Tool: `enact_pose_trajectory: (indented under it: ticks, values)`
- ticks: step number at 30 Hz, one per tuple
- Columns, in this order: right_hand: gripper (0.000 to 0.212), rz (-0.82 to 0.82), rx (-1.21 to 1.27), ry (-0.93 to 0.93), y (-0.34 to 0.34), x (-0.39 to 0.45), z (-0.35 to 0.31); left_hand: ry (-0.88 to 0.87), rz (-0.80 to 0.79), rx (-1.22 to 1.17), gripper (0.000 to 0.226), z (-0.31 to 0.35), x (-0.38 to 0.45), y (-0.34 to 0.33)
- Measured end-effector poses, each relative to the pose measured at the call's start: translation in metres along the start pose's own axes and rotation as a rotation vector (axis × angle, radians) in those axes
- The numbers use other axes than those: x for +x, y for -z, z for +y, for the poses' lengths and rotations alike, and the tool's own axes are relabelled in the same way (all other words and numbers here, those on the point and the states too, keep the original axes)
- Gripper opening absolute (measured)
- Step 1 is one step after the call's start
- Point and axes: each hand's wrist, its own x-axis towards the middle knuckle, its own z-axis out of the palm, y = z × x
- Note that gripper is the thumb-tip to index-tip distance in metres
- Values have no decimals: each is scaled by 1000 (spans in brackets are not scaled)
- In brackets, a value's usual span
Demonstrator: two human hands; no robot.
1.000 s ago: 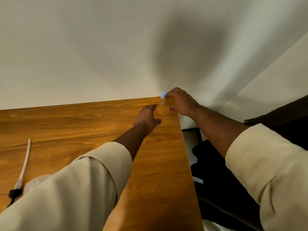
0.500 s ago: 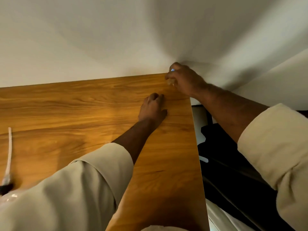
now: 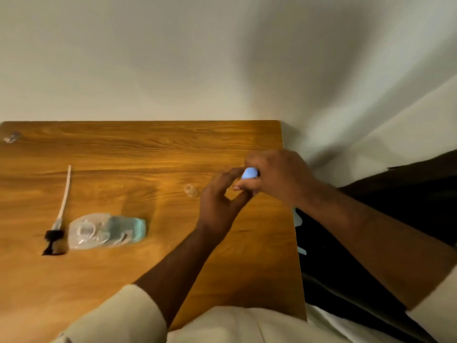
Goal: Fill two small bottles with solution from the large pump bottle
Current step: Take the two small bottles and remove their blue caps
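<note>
The right hand (image 3: 277,177) covers all but the blue cap (image 3: 249,173) of what it grips. The far-left clear object (image 3: 10,137) is blurred beyond telling.

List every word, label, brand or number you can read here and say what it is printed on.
None can be read.
The large pump bottle is clear, seen from above, and shows only blurred shapes.
The blue cap held by the right hand shows no print.
The small clear piece on the table has no marking.

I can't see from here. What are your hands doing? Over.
Right hand grips blue-capped bottle. Left hand pinching at its cap. Pump bottle open, pump lying beside it. Nothing blocking.
</note>
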Motion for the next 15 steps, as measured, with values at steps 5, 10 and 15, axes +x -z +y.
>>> enact_pose_trajectory:
  ticks: [5,10,15]
  values:
    - [42,120,20,234,6,-37,-62,-70,57,-36,32,22,-53,43]
    - [27,55,-36,501,13,-46,-97,-24,-56,-130,20,21,-79,82]
    - [69,-38,-30,425,27,-52,-123,-19,43,-161,42,14,-94,110]
